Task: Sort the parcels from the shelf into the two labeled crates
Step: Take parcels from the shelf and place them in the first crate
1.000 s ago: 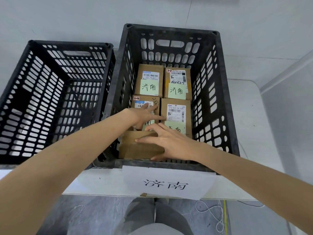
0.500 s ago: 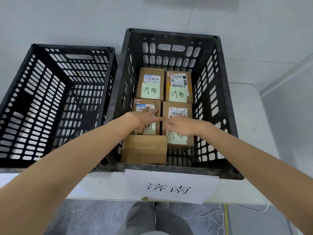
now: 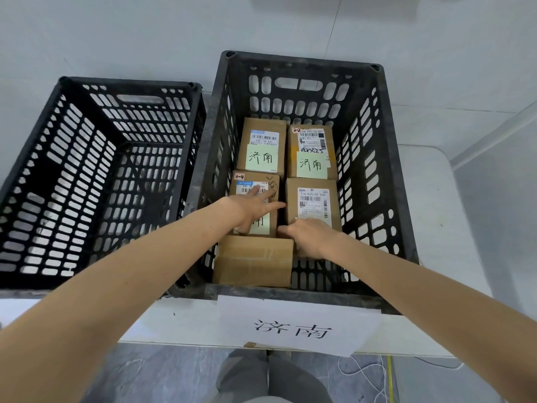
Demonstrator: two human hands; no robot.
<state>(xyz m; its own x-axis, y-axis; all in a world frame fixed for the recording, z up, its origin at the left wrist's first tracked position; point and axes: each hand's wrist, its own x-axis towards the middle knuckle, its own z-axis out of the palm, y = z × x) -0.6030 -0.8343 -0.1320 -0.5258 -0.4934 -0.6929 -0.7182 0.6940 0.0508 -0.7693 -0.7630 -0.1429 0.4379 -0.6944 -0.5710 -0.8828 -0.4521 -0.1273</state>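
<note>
Even, soft light; wide-angle edge bowing.

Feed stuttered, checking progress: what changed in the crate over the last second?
The right hand left the plain box and moved onto the near end of the near-right parcel; its grip is unclear. The left hand stayed flat on the near-left parcel; no parcel moved.

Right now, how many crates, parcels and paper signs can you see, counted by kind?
Black crates: 2
Cardboard parcels: 5
Paper signs: 1
Total: 8
</note>
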